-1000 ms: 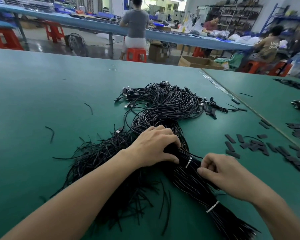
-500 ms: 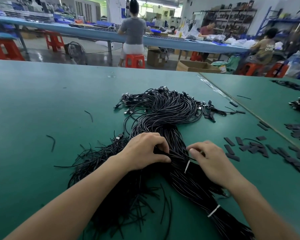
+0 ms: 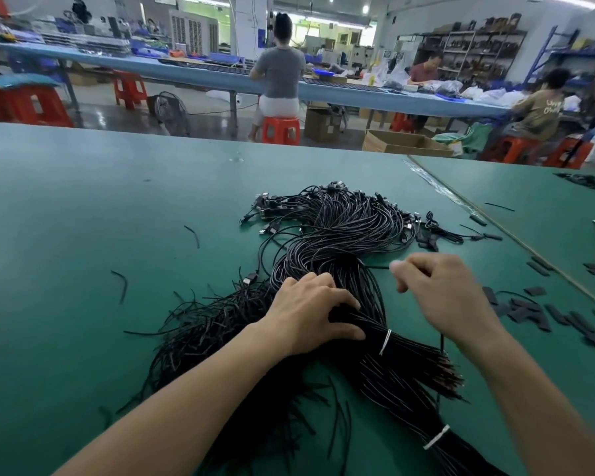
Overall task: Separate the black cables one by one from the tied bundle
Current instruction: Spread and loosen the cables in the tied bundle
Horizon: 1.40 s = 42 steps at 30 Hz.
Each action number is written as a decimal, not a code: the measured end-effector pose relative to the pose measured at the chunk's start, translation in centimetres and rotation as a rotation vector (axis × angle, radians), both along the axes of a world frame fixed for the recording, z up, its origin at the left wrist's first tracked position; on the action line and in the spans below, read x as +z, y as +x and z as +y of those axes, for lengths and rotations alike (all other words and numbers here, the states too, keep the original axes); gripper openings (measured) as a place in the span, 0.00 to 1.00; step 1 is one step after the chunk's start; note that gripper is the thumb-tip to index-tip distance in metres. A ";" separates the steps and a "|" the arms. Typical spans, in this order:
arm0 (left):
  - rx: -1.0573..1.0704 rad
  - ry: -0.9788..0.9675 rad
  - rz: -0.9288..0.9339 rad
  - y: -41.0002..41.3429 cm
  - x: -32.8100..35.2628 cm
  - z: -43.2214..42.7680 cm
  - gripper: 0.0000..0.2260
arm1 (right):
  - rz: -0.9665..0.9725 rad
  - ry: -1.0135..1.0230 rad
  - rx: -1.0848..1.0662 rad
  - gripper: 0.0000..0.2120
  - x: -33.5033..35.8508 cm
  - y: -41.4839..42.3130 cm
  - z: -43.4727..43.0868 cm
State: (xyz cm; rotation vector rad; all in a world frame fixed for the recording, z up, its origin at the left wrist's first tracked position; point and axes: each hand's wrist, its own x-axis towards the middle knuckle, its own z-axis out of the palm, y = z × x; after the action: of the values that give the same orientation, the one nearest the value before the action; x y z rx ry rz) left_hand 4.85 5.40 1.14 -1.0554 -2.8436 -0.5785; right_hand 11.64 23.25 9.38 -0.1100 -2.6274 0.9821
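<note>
Glossy black bundle (image 3: 340,235) snakes across frame centre on the matte green surface (image 3: 83,235).
Left hand (image 3: 310,310) curls over it beside a white tie (image 3: 385,341); right hand (image 3: 440,290), raised, pinches one thin cable (image 3: 375,267).

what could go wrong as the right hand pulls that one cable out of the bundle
1. The cable pinched by the right hand runs back into the twisted bundle, so it may snag or drag neighbours out with it.
2. The left hand grips just ahead of the white tie; a hard pull could slide that tie toward the cut ends and loosen the bundle.
</note>
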 end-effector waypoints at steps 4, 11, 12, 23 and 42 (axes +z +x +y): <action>0.023 0.002 -0.038 0.0 0.0 0.4 0.28 | 0.052 -0.200 0.340 0.20 2.9 5.9 -3.8; 0.084 0.003 -0.088 0.7 0.4 0.5 0.28 | 0.077 -0.235 0.620 0.14 3.5 11.7 -5.0; 0.088 0.017 -0.077 0.9 0.5 0.5 0.29 | 0.145 -0.266 0.546 0.15 4.0 11.6 -4.7; 0.013 0.921 -0.404 3.2 6.0 1.5 0.30 | 0.373 -0.234 0.183 0.18 7.7 4.1 0.5; 0.519 -0.076 0.301 -0.1 5.5 -5.2 0.41 | -0.211 -0.033 -0.147 0.33 -2.2 6.1 4.1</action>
State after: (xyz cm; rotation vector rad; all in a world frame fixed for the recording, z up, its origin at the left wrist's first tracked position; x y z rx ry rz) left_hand 4.74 0.21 6.61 -0.3348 -2.7132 -0.2436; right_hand 17.75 27.38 7.20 -0.4301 -2.7445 1.0123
